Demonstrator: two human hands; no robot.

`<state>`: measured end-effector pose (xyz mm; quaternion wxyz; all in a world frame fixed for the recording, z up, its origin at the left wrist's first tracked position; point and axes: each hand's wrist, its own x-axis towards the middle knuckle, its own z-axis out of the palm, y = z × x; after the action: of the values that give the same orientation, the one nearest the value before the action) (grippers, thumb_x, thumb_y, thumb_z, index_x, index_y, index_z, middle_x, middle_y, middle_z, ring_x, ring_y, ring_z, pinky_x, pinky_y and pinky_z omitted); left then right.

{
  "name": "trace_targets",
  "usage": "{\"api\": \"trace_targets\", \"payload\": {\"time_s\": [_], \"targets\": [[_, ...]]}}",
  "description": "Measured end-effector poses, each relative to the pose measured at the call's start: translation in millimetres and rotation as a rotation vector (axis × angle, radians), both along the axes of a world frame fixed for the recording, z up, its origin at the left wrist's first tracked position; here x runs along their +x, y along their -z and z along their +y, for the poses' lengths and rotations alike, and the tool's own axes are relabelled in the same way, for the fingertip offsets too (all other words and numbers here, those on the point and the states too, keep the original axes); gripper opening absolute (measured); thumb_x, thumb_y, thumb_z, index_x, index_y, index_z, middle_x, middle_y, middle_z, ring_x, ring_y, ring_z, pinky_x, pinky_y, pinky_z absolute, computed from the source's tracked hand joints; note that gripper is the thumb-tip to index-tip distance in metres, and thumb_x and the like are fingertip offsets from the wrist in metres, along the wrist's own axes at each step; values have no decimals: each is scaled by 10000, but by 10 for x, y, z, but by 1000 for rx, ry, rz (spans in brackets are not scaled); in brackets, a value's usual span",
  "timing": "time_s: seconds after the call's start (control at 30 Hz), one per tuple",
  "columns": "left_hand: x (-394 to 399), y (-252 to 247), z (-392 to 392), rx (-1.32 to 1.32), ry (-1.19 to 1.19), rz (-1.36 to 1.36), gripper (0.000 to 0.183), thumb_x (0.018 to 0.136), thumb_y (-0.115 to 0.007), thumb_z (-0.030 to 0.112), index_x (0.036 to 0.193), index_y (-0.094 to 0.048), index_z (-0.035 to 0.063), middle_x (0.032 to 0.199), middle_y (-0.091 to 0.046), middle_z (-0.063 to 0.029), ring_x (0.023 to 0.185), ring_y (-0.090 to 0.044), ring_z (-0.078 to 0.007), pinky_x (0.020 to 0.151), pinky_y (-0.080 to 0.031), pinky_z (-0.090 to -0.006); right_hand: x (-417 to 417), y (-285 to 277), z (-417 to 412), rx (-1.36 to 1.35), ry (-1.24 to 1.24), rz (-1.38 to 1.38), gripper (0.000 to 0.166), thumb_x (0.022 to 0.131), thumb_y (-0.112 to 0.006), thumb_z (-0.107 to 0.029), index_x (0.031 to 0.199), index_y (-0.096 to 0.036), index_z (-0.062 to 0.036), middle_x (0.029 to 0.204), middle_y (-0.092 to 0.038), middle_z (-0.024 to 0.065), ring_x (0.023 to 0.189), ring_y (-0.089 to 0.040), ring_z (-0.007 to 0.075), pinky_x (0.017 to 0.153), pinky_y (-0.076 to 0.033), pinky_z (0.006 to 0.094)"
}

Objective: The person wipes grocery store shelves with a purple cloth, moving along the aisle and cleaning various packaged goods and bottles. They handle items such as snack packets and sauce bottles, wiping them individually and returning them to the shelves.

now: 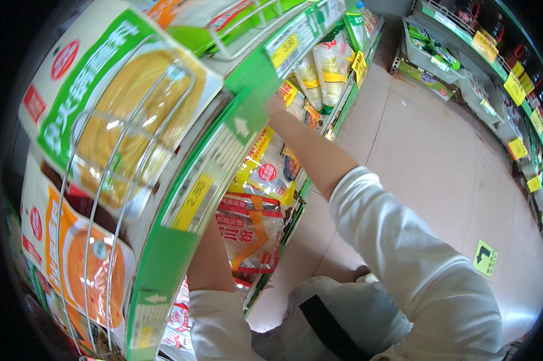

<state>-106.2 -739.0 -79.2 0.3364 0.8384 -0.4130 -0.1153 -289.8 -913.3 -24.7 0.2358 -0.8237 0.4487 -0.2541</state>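
My right forearm reaches to the lower shelf, and my right hand (276,104) is partly visible beside yellow-edged plastic food packets (267,173); the shelf's green edge strip (249,113) hides its fingers. My left forearm goes in behind the same strip, next to red-and-clear packets (249,234), and my left hand is out of view under the upper shelf. On that upper shelf, a green-and-white sauce packet (127,117) and an orange-and-white packet (91,270) lean behind a wire guard (101,185).
Noodle-like packs (330,67) with yellow bands stand farther along the lower shelf. Across the tiled aisle (415,149), another rack holds dark bottles (519,54) and white bins (479,97) of packets. A green floor sticker (485,258) bears an arrow.
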Motion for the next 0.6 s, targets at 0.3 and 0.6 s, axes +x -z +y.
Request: {"api": "trace_targets", "payload": {"time_s": [0.3,0.6], "targets": [[55,-44,-74,40,-32,-22,497,946,-406,364,1295,-440,12,1322,-458,-189,1193,-444,-345,984,-340,-375,-783,611,239,-120,258,500,266,831,-494,-182,973,-687,-64,1176,-568,150,1081,-530,315,979,-330,425],[104,19,-213,15,63,-34,439,947,-412,327,1243,-486,11,1255,-514,-186,1144,-487,-331,958,-363,-366,-446,350,647,-142,34,443,395,862,-445,-137,1157,-524,114,1347,-311,362,1229,-378,466,999,-334,503]]}}
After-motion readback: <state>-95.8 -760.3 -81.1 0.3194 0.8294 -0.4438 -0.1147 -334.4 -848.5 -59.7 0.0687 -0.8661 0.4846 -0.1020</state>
